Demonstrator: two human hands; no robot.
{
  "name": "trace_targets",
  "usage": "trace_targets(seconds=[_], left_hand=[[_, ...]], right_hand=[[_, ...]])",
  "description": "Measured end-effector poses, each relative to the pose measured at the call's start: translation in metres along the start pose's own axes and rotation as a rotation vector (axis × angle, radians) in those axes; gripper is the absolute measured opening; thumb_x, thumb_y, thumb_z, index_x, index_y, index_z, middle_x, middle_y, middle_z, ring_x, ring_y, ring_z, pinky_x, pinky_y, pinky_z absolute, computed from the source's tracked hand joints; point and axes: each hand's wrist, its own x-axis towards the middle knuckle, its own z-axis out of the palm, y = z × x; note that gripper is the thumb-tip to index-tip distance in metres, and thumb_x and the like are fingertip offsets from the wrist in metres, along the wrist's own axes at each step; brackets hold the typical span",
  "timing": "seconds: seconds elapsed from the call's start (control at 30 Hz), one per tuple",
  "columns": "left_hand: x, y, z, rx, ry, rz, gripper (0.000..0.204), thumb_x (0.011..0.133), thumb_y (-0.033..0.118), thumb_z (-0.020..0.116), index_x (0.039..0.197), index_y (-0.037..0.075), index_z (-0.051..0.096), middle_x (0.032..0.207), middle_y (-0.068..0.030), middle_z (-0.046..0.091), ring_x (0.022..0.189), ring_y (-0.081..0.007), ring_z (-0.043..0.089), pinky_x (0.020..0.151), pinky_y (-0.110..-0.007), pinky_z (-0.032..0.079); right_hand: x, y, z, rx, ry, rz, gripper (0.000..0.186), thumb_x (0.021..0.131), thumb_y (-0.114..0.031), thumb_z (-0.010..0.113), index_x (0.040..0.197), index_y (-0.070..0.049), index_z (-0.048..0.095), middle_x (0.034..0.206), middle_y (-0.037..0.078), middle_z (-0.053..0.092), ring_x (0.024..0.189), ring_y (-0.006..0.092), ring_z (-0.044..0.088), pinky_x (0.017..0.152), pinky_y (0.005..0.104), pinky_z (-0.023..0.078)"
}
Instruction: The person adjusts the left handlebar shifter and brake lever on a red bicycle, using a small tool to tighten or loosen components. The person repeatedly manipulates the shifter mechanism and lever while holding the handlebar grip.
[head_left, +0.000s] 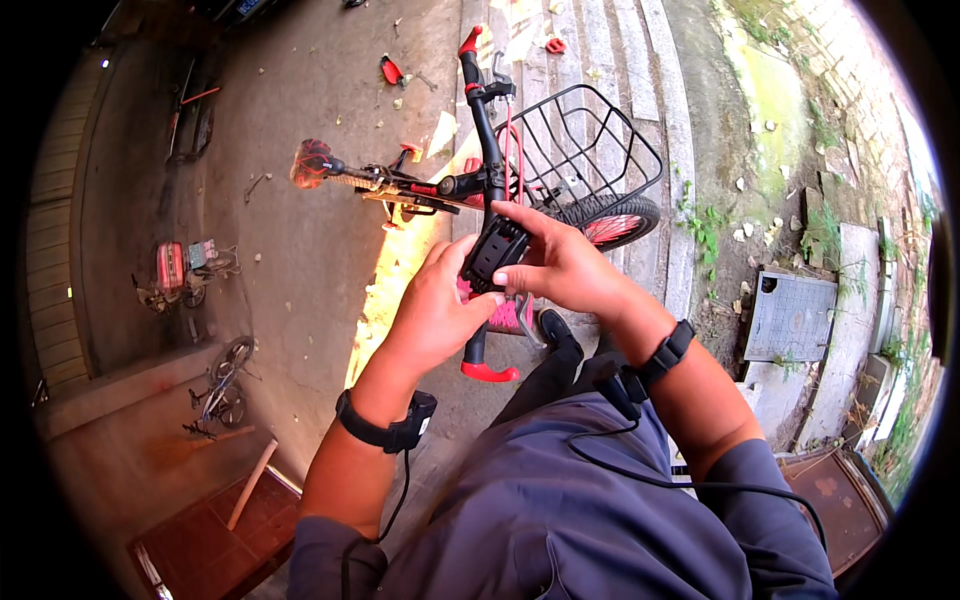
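Between my two hands is a black slotted plastic part (495, 252), held over the bicycle's handlebar (484, 130); its exact kind is unclear. My left hand (432, 305) grips the part's near left side, thumb along its lower edge. On the other side, my right hand (568, 262) pinches it, with the index finger stretched along the top and the thumb on its face. Below the hands stands a small bicycle with red grip ends, a black wire basket (590, 150), a front wheel (625, 222) and a red-and-black saddle (314, 164). The hands partly hide the handlebar's middle.
Black straps with cables circle both wrists. Stone steps (640, 60) lie beyond the basket. A red piece (391, 70) and a wrench-like tool (256, 187) lie on the concrete. Other bicycles (228, 390) stand left. A grey panel (792, 316) lies right.
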Motion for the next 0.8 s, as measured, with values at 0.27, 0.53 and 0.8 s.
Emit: trace_targets(seconds=[0.27,0.53,0.8], left_hand=[[0.004,0.020,-0.008,0.094,-0.150,0.047,0.060,0.078,-0.002,0.065,0.137,0.003,0.053,0.116,-0.0156,0.057,0.102,-0.0324,0.063,0.088,-0.040,0.052],[-0.001,0.010,-0.011,0.187,-0.244,0.193,0.056,0.071,-0.014,0.049,0.123,0.003,0.061,0.125,-0.0142,0.056,0.119,-0.0320,0.058,0.103,-0.036,0.047],[-0.022,-0.006,0.010,-0.180,0.010,0.063,0.063,0.075,-0.017,0.046,0.134,0.002,0.054,0.135,-0.0150,0.052,0.124,-0.0289,0.056,0.096,-0.034,0.051]], right_hand=[[-0.042,-0.034,-0.019,-0.315,0.190,0.217,0.049,0.103,-0.034,0.061,0.139,-0.002,0.057,0.077,0.003,0.066,0.067,0.0087,0.064,0.060,0.0254,0.052],[-0.068,-0.019,-0.009,-0.457,0.029,0.267,0.048,0.096,-0.034,0.070,0.131,-0.001,0.063,0.093,0.011,0.072,0.082,0.0171,0.068,0.078,0.0330,0.054],[-0.070,0.008,0.011,-0.280,-0.004,0.371,0.021,0.100,-0.024,0.066,0.100,-0.003,0.067,0.073,-0.005,0.058,0.062,0.0043,0.055,0.055,0.0227,0.044]])
